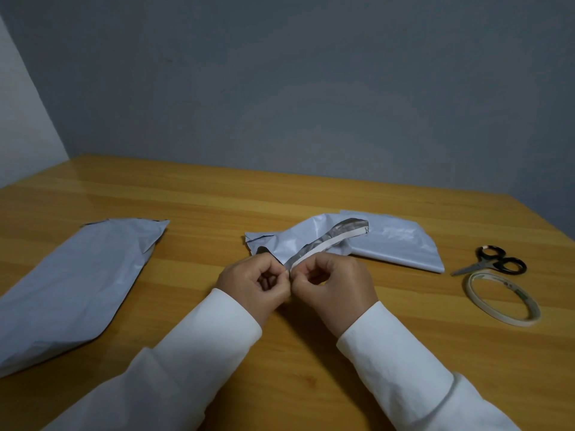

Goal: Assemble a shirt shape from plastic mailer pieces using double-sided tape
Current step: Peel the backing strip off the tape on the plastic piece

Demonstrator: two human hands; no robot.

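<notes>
A small grey mailer piece [287, 241] lies crumpled at the table's middle, with a white strip of double-sided tape [326, 244] along its turned-up edge. My left hand [253, 283] and my right hand [334, 284] meet at the near end of that edge, and both pinch it with curled fingers. A second grey mailer piece [398, 244] lies flat just behind and to the right. A large mailer piece [77, 284] lies at the left.
Black-handled scissors [494, 262] lie at the right on the wooden table [217, 197]. A roll of double-sided tape [502, 298] lies flat just in front of them. Grey walls stand behind the table.
</notes>
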